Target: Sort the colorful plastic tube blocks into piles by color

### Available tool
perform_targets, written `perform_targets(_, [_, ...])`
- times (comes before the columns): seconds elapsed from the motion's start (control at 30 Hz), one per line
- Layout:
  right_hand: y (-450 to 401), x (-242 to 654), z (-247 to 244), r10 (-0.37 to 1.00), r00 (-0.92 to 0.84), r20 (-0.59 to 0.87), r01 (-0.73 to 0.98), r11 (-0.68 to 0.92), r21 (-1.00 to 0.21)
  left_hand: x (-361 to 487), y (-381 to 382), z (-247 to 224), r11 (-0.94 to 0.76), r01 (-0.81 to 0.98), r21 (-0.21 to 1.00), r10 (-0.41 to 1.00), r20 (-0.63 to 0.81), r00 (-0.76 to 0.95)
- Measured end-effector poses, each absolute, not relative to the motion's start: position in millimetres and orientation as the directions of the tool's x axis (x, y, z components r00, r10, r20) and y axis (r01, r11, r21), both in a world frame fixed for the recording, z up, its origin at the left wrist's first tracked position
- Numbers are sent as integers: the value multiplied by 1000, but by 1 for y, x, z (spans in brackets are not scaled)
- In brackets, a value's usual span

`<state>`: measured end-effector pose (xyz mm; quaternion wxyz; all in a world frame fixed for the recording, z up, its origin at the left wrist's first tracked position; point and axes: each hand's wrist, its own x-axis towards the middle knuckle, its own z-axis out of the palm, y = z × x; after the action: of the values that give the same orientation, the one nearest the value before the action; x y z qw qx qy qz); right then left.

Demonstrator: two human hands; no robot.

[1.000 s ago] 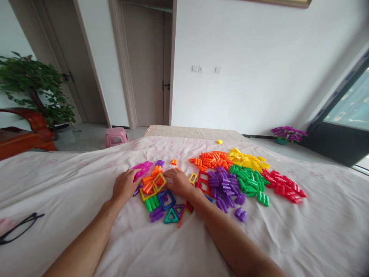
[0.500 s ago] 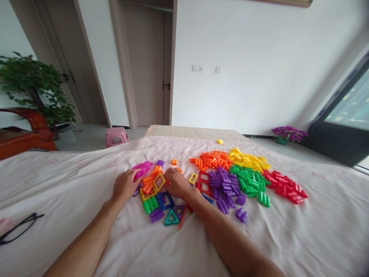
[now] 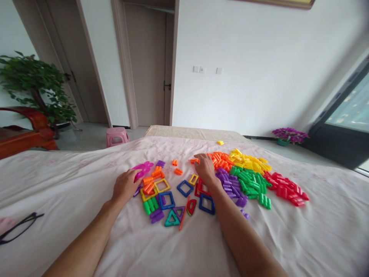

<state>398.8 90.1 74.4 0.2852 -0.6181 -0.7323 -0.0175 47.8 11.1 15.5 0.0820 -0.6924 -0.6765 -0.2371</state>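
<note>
My left hand [image 3: 126, 187] rests on the cloth, its fingers curled at the near edge of a bright pink plastic piece [image 3: 144, 168] with rounded lobes; the pink shows between thumb and fingers. Beside it lie orange tube blocks [image 3: 149, 187], a yellow square frame [image 3: 162, 186] and green tube blocks [image 3: 151, 206]. My right hand [image 3: 205, 167] reaches over the left end of the orange block pile [image 3: 220, 159]. Its thumb and forefinger are apart near orange blocks [image 3: 193, 161], and the other fingers are partly hidden.
Piles of yellow [image 3: 248, 161], green [image 3: 250, 181], red [image 3: 284, 186] and purple blocks [image 3: 227, 182] lie on the right. Blue square frames [image 3: 185, 188] and a teal triangle [image 3: 172, 218] are in the middle. Black-framed glasses [image 3: 21, 227] lie at far left.
My right hand has moved right, from the small yellow frame and orange blocks on the left to the orange pile. The yellow frame now lies flatter. My left hand stays put.
</note>
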Motion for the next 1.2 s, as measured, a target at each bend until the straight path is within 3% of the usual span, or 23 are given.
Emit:
perform_targets(0.17, [76, 356, 61, 795, -530, 294, 724, 605, -330, 47, 11, 14, -84, 974, 209, 892, 451, -20])
perform_targets(0.27, [69, 341, 54, 718, -656, 234, 673, 696, -250, 47, 11, 13, -87, 975, 204, 890, 456, -16])
perform_targets(0.33, [69, 343, 52, 751, -629, 200, 728, 659, -187, 47, 11, 14, -90, 975, 203, 886, 463, -15])
perform_targets(0.43, [76, 358, 51, 881, -440, 177, 882, 460, -98, 48, 11, 14, -88, 974, 208, 884, 467, -20])
perform_targets(0.57, [83, 375, 53, 942, -238, 235, 965, 258, -54, 48, 12, 14, -79, 974, 210, 888, 460, -27])
perform_targets(0.77, [81, 351, 55, 869, -423, 258, 867, 471, -165, 49, 12, 15, -81, 973, 217, 895, 445, -25])
perform_targets(1.0, [81, 320, 39, 741, -636, 217, 744, 663, -81, 51, 10, 19, -79, 969, 233, 893, 449, -35])
perform_targets(1.1, [83, 323, 36, 799, -576, 173, 803, 593, -59, 51, 10, 20, -78, 975, 207, 894, 448, -23])
perform_targets(1.2, [85, 332, 37, 905, -392, 167, 911, 407, -70, 52, 9, 20, -79, 974, 211, 897, 441, -23])
